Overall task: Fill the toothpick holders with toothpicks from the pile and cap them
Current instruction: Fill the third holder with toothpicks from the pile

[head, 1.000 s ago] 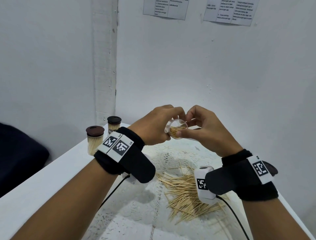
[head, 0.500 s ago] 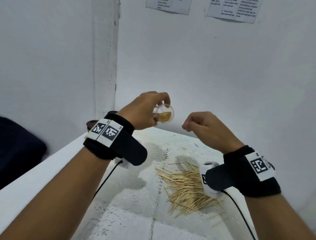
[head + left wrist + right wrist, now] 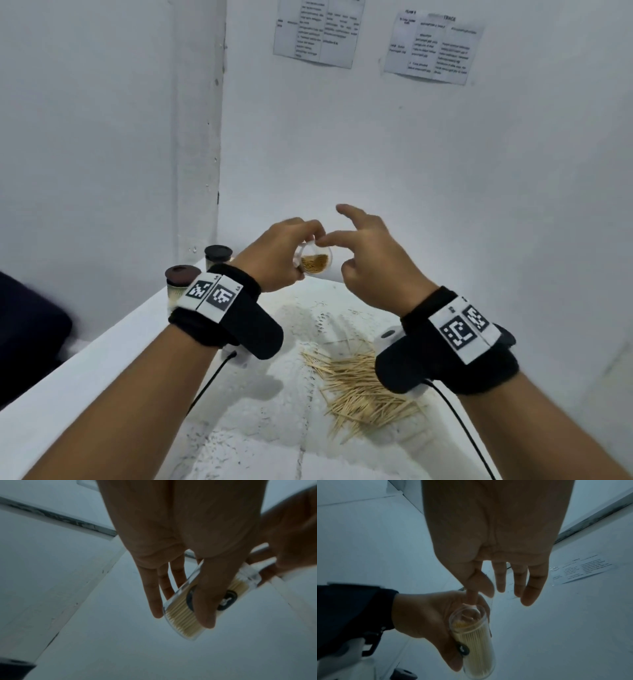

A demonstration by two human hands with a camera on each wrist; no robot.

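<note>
My left hand (image 3: 277,260) grips a clear toothpick holder (image 3: 313,262), held in the air and tilted with its uncapped mouth toward me. It is partly full of toothpicks (image 3: 476,642). My right hand (image 3: 363,253) is beside it, and one fingertip (image 3: 471,599) reaches into the holder's mouth. Its other fingers are spread and hold nothing. In the left wrist view the thumb and fingers wrap the holder (image 3: 180,620), which has a dark round label. The loose toothpick pile (image 3: 359,387) lies on the white table below my right wrist.
Two holders with brown caps, one (image 3: 181,281) nearer and one (image 3: 218,255) farther, stand at the table's far left corner. White walls close the back and left. Two paper sheets (image 3: 317,31) hang on the wall. A dark object (image 3: 30,325) sits left of the table.
The left hand lifted the holder and tilted its mouth toward me. The right hand drew away in a fist, then came back with fingers spread and one fingertip at the holder's mouth.
</note>
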